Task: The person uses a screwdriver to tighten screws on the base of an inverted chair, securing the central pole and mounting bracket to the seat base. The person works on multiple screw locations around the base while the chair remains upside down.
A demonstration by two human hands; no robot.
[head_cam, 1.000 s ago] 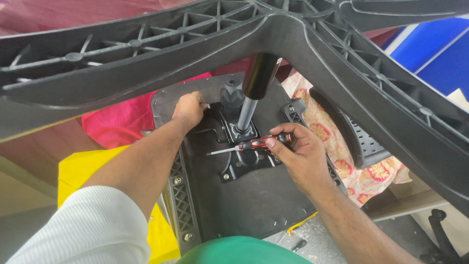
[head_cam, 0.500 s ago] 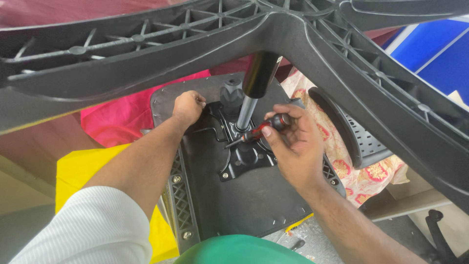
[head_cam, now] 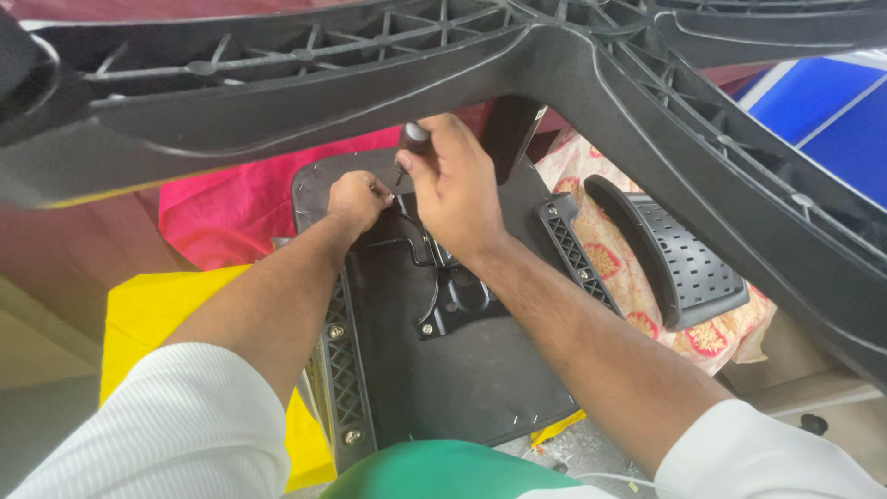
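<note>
Gripping screwdriver (head_cam: 413, 140) upright, right hand (head_cam: 455, 185) clamped on its handle; left hand (head_cam: 356, 201), fisted at 9 o'clock, steadies mechanism plate (head_cam: 453, 296) on upturned seat (head_cam: 480, 388).

chair base (head_cam: 591, 83): moulded black plastic, ribbed underside, semi-matt with a faint sheen. seat underside (head_cam: 480, 379): matt black covering, looks like fabric stapled at the edges. mechanism plate (head_cam: 457, 300): black painted metal, slightly glossy, bright metal bolts. side brackets (head_cam: 344, 370): black lattice plastic, silver screws. armrest pad (head_cam: 679, 259): matt black plastic, dotted texture. screwdriver (head_cam: 413, 140) in right hand (head_cam: 453, 189): smooth dark plastic handle. left hand (head_cam: 356, 201) on the plate edge. pink cloth (head_cam: 222, 217): soft, matt. yellow sheet (head_cam: 157, 314): smooth, plasticky. floral cloth (head_cam: 730, 337): printed cotton look. sleeves (head_cam: 176, 425): white ribbed knit.
</note>
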